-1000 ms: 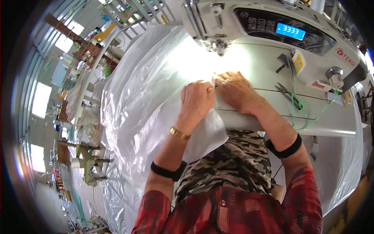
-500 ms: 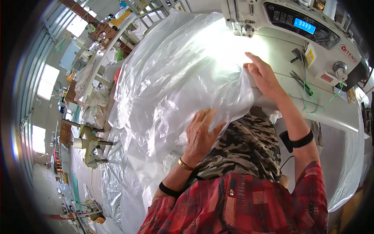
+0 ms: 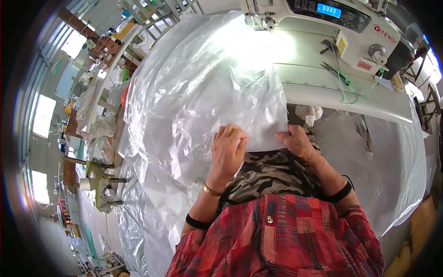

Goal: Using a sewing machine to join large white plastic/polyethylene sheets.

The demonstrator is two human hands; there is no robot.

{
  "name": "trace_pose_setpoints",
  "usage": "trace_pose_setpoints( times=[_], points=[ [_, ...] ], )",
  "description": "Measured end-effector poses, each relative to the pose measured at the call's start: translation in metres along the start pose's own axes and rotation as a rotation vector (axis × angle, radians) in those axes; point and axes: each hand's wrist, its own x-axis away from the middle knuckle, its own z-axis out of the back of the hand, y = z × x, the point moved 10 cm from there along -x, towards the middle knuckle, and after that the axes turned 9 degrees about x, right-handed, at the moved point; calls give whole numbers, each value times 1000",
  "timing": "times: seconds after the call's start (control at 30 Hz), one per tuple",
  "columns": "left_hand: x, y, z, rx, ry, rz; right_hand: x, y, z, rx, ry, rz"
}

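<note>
A large sheet of shiny, see-through white plastic (image 3: 203,101) spreads over the sewing table and hangs down across my lap. My left hand (image 3: 227,150) is closed on the sheet's near part, its fingers curled and a gold band at the wrist. At the sheet's right-hand edge, my right hand (image 3: 299,142) has thumb and fingers closed on the plastic near its corner. The far part of the sheet runs under the bright lamp light by the needle end of a white sewing machine (image 3: 341,23).
Scissors (image 3: 330,69) with green thread (image 3: 353,90) lie on the sewing table (image 3: 309,99), which has a ruler strip along its front. A crumpled white bundle (image 3: 308,113) sits below the table edge. Benches with cloth and machines (image 3: 104,60) stand to the left.
My right hand has come back from near the needle to the sheet's near edge by my lap and closed there. My left fingers, outstretched before, are now curled. The view has shifted.
</note>
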Motion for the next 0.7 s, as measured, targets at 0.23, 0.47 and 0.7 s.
trace_pose_setpoints(
  times=[0.23,0.47,0.7],
  points=[
    [7,-14,9,523,-14,71,58,-130,55,408,588,631],
    [11,-39,-8,667,-60,360,34,-71,-69,-714,-395,42],
    [13,-42,-10,689,-86,432,47,-85,-98,-770,-523,113]
  ],
)
